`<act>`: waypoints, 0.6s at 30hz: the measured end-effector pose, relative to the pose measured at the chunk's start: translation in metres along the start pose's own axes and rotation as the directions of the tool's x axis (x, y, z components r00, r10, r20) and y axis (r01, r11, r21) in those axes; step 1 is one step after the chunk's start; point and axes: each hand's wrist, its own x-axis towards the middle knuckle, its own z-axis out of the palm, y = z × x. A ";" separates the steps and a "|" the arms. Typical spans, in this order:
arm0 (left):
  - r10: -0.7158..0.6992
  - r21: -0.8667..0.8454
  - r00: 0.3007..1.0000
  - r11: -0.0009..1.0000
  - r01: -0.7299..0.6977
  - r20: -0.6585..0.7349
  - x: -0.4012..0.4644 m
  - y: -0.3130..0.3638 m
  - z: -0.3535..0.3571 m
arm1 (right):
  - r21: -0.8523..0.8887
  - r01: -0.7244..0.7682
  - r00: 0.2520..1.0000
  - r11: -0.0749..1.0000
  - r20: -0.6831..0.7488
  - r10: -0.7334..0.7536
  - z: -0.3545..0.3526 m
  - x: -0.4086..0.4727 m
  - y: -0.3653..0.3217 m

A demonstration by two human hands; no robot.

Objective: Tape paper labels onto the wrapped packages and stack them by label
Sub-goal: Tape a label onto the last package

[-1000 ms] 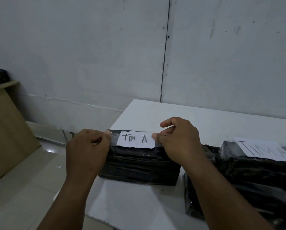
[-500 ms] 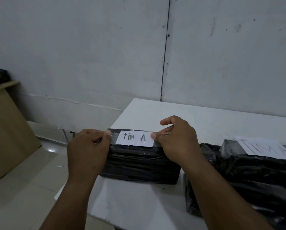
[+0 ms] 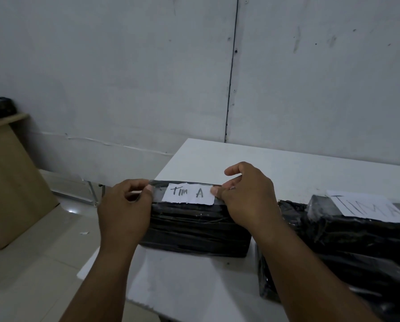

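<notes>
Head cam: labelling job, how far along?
Done: the right stack already carries a TIM A label on top. In hand: both hands, left and right, hold clear tape across the label on the front package. Left: pressing the tape down and stacking this package with the others.

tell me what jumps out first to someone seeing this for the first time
The white paper label reading "TIM A" stands out against the black wrapped package near the left end of the white table. The left hand and right hand pinch a strip of clear tape at either end of that label. At the right edge sits a stack of black packages topped by a bigger label.
</notes>
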 end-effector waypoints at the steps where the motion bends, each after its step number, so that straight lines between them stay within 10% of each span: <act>1: -0.032 -0.047 0.999 0.998 0.032 0.013 0.001 -0.001 0.001 | -0.002 0.007 1.000 1.000 -0.009 -0.007 0.000 -0.001 0.000; 6: -0.094 -0.129 0.993 0.986 0.102 0.064 0.003 -0.003 -0.001 | -0.200 0.139 0.981 0.970 -0.104 -0.162 0.002 -0.010 -0.001; 10: 0.262 0.133 0.964 0.958 -0.254 -0.047 -0.012 0.008 -0.014 | -0.487 0.298 0.881 0.821 -0.190 -0.433 0.006 -0.027 -0.009; 18: 0.583 0.165 0.651 0.671 -0.723 0.485 -0.045 0.014 -0.006 | -0.636 0.370 0.928 0.677 0.223 -0.298 0.027 -0.051 -0.004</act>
